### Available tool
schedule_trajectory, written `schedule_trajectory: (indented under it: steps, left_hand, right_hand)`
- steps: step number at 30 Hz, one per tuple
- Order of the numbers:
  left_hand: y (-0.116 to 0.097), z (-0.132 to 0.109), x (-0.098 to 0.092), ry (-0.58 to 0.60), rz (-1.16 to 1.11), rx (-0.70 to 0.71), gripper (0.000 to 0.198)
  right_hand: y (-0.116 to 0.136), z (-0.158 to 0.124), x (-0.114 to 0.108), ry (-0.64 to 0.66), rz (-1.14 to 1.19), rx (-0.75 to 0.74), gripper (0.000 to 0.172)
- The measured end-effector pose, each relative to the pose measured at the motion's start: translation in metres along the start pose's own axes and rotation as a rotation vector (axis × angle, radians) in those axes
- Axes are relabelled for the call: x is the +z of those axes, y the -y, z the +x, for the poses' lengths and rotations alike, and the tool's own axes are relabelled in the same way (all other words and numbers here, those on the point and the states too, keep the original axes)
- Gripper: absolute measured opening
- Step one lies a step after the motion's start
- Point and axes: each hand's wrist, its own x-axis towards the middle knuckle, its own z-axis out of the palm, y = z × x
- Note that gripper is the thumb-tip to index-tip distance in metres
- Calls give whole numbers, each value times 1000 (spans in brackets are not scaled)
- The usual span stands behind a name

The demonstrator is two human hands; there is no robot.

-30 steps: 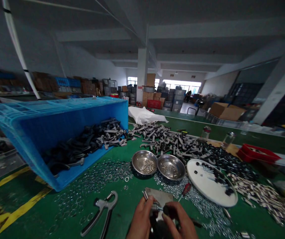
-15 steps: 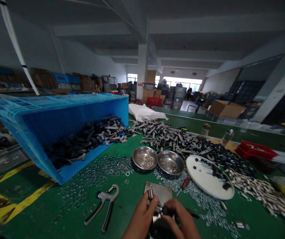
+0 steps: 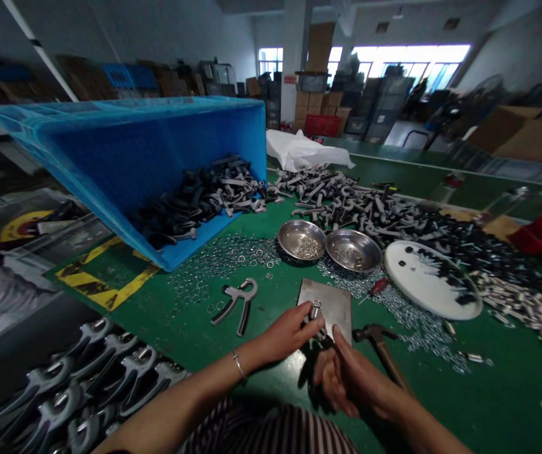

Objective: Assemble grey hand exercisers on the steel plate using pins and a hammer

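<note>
My left hand [image 3: 289, 331] is closed around a hand grip strengthener, mostly hidden by the fingers, whose coil spring [image 3: 316, 309] sticks up above them. It is held over a square metal plate [image 3: 332, 293]. Just right of it, my right hand [image 3: 346, 375] has its thumb raised and apart from its loosely bent fingers, and nothing shows in it. On the green table to the left lies an assembled hand grip strengthener [image 3: 237, 302] with grey and black handles. A hammer [image 3: 379, 343] rests right of the plate, its handle partly behind my right forearm.
A blue crate [image 3: 157, 107] on its side holds handles, with more handles [image 3: 327, 195] heaped beyond. Two metal bowls [image 3: 294, 228] [image 3: 363, 236] contain small parts. Nearby are scattered rings [image 3: 233, 252], a red screwdriver [image 3: 378, 287], a white lid [image 3: 403, 277] and finished grip strengtheners [image 3: 57, 384] at lower left.
The view has tilted down, bringing the hammer and the finished strengtheners into sight. My right hand has come away from the piece and its fingers have opened; my left hand keeps its hold.
</note>
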Motion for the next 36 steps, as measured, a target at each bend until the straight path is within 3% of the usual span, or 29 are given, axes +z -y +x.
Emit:
schedule_trajectory:
  steps: [4,6,8,11,13,14,17,19,22,24,26,28,32,34,36]
  left_hand:
    - [15,-5,5,-66,-101,-115,30]
    - [16,-7,8,-96,-125,-123,30]
    - [12,-9,7,-111,-129,-99,30]
    - [5,-13,3,-57,-76,-31,29]
    - [5,-14,2,-7,-10,0,27]
    - [6,-14,2,-4,13,-6,27]
    - [10,-13,5,-91,-9,-74,28]
    - [8,-13,6,-114,-54,-64,28]
    - [3,-9,5,-9,-14,55,25]
    - [2,-6,5,15,24,31,25]
    - [4,-2,9,-45,-23,-71,26]
    - [6,1,13,-112,-110,-111,27]
    - [3,4,19,-67,-29,98,19]
    - [2,7,21,-58,37,140,16]
    - [2,9,25,-141,10,72,18]
  right_hand:
    - [-1,-2,-8,-493,-652,-346,59]
    - [-3,0,-6,-627,-754,-462,51]
    - [-6,3,0,-545,-558,-434,48]
    - [-10,7,10,-131,-29,-172,60]
    - [-9,7,10,9,73,-94,64]
    - [-8,6,9,-33,5,-135,60]
    - [-5,5,3,-359,-276,-346,43]
    - [-5,5,1,-308,-246,-302,45]
    - [-9,6,1,-57,-92,-133,65]
    - [-9,5,-1,-144,-151,-197,59]
    - [-8,5,-4,-349,-269,-320,47]
    - [-7,5,-7,-446,-328,-345,44]
    - [-6,5,-11,-240,-269,-183,66]
    - [-5,5,-14,-323,-334,-266,56]
    - [-5,4,-17,-443,-352,-375,43]
